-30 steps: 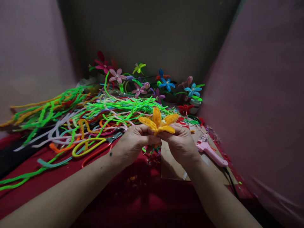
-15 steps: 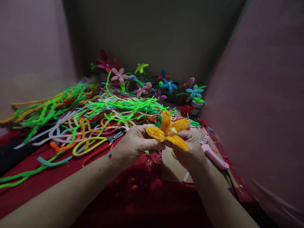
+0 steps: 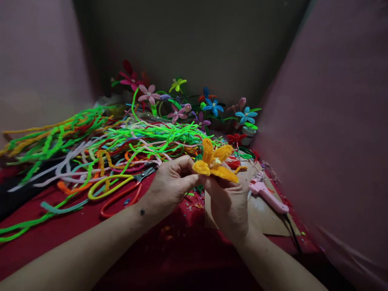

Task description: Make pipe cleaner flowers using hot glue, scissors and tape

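Observation:
An orange pipe-cleaner flower (image 3: 223,174) with pale stamens at its centre is held up in front of me. My left hand (image 3: 169,184) pinches its left petal between thumb and index finger. Beneath the bloom, my right hand (image 3: 228,208) is closed around the flower's base, its thumb up against the petals. The part of the flower under the petals is hidden by the fingers. To the left of my left hand lie scissors (image 3: 104,186) with one yellow and one red handle.
Loose pipe cleaners (image 3: 169,133) in many colours heap across the red cloth (image 3: 169,250). Finished flowers (image 3: 214,107) stand behind them. A pink glue gun (image 3: 271,198) rests on a cardboard sheet (image 3: 260,224) at right. A small jar (image 3: 249,135) stands beyond it.
My right hand has turned and shifted left, closer to my left hand. The flower has tilted, its left petal now gripped nearer the tip. The view has moved slightly.

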Tool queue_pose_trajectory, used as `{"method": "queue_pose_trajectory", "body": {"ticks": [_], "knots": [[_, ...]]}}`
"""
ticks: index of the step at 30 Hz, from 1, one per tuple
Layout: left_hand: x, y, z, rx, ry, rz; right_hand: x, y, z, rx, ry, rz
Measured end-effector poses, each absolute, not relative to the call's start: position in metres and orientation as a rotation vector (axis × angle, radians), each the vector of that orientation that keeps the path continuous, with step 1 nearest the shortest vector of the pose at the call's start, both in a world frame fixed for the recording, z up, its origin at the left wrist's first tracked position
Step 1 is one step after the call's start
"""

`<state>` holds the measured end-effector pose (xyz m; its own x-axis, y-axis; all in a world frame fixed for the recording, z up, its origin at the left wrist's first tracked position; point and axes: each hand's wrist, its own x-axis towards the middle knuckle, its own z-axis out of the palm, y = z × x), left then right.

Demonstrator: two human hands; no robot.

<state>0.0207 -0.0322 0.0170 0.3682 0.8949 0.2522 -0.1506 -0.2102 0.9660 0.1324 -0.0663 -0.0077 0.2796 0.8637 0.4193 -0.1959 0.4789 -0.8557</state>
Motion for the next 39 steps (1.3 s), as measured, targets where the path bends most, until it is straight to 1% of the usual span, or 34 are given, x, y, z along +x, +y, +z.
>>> {"method": "queue_pose_trajectory", "body": {"ticks": [7,13,16,20,26,30,34,39], "knots": [[0.021,-0.034,0.016,1.534,0.751,1.145,0.135,-0.065,-0.014,-0.883,-1.094,0.633],[0.018,-0.030,0.021,1.445,0.606,0.925,0.140,-0.069,-0.011,-0.910,-1.135,0.588],[0.017,-0.026,0.020,1.374,0.477,0.879,0.142,-0.069,-0.009,-0.914,-1.130,0.596],[0.014,-0.024,0.015,1.501,0.446,0.820,0.145,-0.067,-0.010,-0.890,-1.115,0.622],[0.016,-0.030,0.012,1.779,0.628,0.908,0.144,-0.066,-0.008,-0.846,-1.027,0.664],[0.019,-0.034,0.011,1.857,0.670,1.004,0.141,-0.066,-0.006,-0.807,-0.980,0.713],[0.023,-0.037,0.008,1.825,0.674,1.090,0.139,-0.067,-0.007,-0.767,-0.958,0.809],[0.027,-0.041,0.015,1.636,0.590,1.080,0.139,-0.067,-0.010,-0.766,-1.017,0.776]]}}
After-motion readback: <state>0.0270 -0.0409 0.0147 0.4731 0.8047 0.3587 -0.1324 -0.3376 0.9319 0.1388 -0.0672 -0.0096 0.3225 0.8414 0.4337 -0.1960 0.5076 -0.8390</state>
